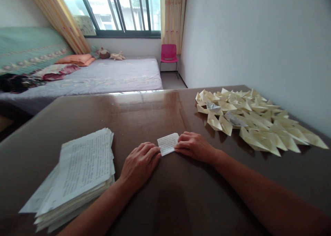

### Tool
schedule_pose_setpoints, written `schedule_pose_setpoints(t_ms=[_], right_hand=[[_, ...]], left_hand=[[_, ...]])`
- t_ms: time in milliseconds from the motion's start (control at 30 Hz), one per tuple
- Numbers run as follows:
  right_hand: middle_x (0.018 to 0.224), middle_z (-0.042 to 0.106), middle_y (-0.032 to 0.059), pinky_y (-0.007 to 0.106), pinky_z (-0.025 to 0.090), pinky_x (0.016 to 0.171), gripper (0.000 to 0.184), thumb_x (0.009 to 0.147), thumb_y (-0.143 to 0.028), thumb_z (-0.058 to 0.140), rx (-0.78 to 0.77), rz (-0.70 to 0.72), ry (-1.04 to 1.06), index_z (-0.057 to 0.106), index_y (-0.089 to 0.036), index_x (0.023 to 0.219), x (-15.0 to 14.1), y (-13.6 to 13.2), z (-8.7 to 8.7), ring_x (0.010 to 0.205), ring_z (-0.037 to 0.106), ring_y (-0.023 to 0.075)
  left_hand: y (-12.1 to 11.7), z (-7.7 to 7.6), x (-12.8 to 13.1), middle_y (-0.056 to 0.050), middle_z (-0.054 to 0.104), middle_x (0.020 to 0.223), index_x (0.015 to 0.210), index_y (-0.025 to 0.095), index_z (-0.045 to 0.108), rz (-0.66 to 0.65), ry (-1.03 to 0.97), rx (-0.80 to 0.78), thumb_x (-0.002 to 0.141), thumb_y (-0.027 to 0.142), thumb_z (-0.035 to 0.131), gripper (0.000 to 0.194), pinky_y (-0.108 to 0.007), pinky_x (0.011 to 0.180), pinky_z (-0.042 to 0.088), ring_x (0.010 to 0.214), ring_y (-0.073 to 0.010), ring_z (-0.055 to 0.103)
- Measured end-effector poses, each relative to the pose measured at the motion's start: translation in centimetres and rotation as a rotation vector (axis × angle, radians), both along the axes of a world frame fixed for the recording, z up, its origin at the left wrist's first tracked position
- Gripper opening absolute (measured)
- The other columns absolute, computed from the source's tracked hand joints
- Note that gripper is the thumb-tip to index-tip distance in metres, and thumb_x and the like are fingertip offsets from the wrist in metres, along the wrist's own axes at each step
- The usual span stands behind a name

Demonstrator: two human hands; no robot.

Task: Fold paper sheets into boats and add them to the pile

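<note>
A small folded piece of printed paper (168,144) lies on the brown table between my two hands. My left hand (142,161) pinches its left edge, thumb and fingers together. At the paper's right edge, my right hand (192,146) has its fingers closed on the lower corner. To the left is a thick stack of printed sheets (85,163), with a few sheets sticking out unevenly. A large group of folded paper boats (256,122), mostly cream and a couple with grey print, covers the table's right side.
The glossy brown table (144,115) reaches toward a bed (124,72) with pillows and soft toys. A pink chair (169,53) stands beyond it by the window. A white wall (248,39) runs along the right.
</note>
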State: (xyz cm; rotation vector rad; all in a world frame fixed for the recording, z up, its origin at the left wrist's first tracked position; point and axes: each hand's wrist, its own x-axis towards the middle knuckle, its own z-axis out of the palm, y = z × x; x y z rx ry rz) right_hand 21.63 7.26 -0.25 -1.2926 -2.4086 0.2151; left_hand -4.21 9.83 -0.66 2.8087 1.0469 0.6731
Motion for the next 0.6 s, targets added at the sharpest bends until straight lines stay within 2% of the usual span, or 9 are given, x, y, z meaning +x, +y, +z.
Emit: schedule_pose_setpoints(t_ms=[100,167,333,433,533,600], right_hand=[[0.091,0.068,0.0029,0.026,0.045,0.078,0.018,0.089,-0.035,0.057,-0.064,-0.023,0.152,0.072,-0.026,0.092,0.3,0.3,-0.6,0.086,0.059,0.0147],[0.091,0.068,0.0026,0.026,0.045,0.078,0.015,0.088,-0.033,0.059,-0.099,-0.024,0.217,0.073,-0.025,0.091,0.4,0.5,-0.8,0.087,0.061,0.0144],[0.097,0.068,0.0029,0.027,0.045,0.082,0.013,0.087,-0.029,0.06,-0.156,0.017,0.271,0.072,-0.025,0.09,0.5,0.8,-0.8,0.094,0.061,0.0158],[0.101,0.068,0.003,0.029,0.045,0.085,0.012,0.087,-0.028,0.06,-0.177,0.034,0.311,0.071,-0.024,0.088,0.5,0.8,-0.8,0.097,0.061,0.0165],[0.096,0.069,0.0027,0.029,0.046,0.083,0.012,0.085,-0.03,0.062,-0.193,0.045,0.359,0.071,-0.023,0.085,0.4,0.8,-0.8,0.094,0.061,0.0164],[0.09,0.068,0.0026,0.027,0.047,0.076,0.015,0.085,-0.034,0.061,-0.192,-0.042,0.47,0.07,-0.021,0.087,0.3,0.9,-0.7,0.084,0.061,0.0147]], left_hand=[[0.2,-0.4,0.1,-0.006,0.066,0.111,0.125,0.024,0.056,0.007,-0.048,-0.068,0.092,0.034,0.05,0.036,-0.035,0.088,0.051,0.105,-0.0205,0.058],[0.2,-0.6,0.3,-0.006,0.066,0.11,0.13,0.025,0.052,-0.001,-0.102,-0.137,0.091,0.034,0.052,0.04,-0.036,0.089,0.051,0.106,-0.0204,0.058],[0.2,-0.6,1.2,-0.006,0.065,0.113,0.128,0.025,0.054,-0.022,-0.259,-0.312,0.089,0.031,0.055,0.04,-0.038,0.091,0.052,0.104,-0.0192,0.059],[0.4,-0.5,1.6,-0.005,0.066,0.11,0.128,0.025,0.055,-0.025,-0.235,-0.32,0.087,0.029,0.057,0.041,-0.037,0.09,0.052,0.102,-0.0195,0.059],[0.7,-0.6,1.7,-0.003,0.067,0.102,0.131,0.027,0.052,0.0,-0.192,-0.304,0.088,0.026,0.056,0.044,-0.036,0.086,0.053,0.097,-0.0189,0.059],[0.8,-0.6,1.7,-0.002,0.067,0.101,0.13,0.026,0.052,0.01,-0.24,-0.325,0.088,0.025,0.054,0.042,-0.034,0.084,0.054,0.092,-0.0173,0.061]])
